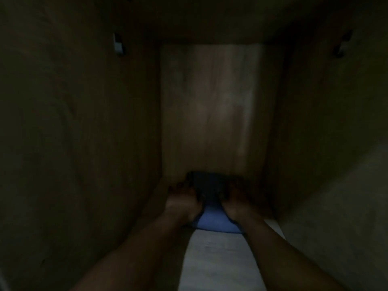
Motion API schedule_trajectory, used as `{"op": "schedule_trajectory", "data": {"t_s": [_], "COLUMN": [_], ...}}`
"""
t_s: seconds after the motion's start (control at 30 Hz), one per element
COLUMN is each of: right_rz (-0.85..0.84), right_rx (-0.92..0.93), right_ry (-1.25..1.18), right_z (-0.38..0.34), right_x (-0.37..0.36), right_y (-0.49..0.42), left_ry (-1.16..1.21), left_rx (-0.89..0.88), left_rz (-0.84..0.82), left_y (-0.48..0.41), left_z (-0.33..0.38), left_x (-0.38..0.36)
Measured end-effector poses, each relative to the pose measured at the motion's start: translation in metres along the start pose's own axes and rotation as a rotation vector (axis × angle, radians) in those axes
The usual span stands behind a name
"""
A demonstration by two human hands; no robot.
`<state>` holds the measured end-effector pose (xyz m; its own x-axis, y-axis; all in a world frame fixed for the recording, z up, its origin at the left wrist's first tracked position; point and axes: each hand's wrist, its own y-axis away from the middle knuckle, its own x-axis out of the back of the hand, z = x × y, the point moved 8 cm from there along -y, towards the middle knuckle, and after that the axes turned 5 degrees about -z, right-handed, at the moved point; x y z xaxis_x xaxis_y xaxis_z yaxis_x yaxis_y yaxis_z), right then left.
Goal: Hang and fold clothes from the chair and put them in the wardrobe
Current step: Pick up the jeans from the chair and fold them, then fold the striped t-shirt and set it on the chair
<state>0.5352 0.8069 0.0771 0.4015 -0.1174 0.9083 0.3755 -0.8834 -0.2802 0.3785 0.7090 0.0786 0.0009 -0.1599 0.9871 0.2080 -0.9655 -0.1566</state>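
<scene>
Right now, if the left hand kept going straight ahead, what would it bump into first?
Probably the back wall of the wardrobe. The left hand points straight into the dark compartment, resting on the blue cloth, with nothing else visible ahead. It is dim, so how far away the wall stands is unclear.

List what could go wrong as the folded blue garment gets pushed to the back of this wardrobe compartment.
1. Both hands, left and right, press only the sides of the folded blue garment; sliding it could bunch or unfold it.
2. The compartment is very dark, so a snag or uneven edge may go unnoticed.
3. The garment's far end already looks close to the back panel; further pushing may crumple it.
</scene>
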Motion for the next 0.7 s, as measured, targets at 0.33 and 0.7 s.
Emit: {"op": "schedule_trajectory", "data": {"t_s": [0.33, 0.7], "right_rz": [-0.034, -0.312], "right_rx": [-0.037, 0.137], "right_ry": [-0.036, -0.088], "right_z": [-0.061, -0.208], "right_x": [0.061, 0.047], "right_y": [0.123, 0.393], "left_ry": [0.115, 0.228], "left_rx": [0.017, 0.159], "left_rz": [0.109, 0.069], "left_y": [0.148, 0.443], "left_z": [-0.006, -0.063], "left_x": [0.085, 0.096]}}
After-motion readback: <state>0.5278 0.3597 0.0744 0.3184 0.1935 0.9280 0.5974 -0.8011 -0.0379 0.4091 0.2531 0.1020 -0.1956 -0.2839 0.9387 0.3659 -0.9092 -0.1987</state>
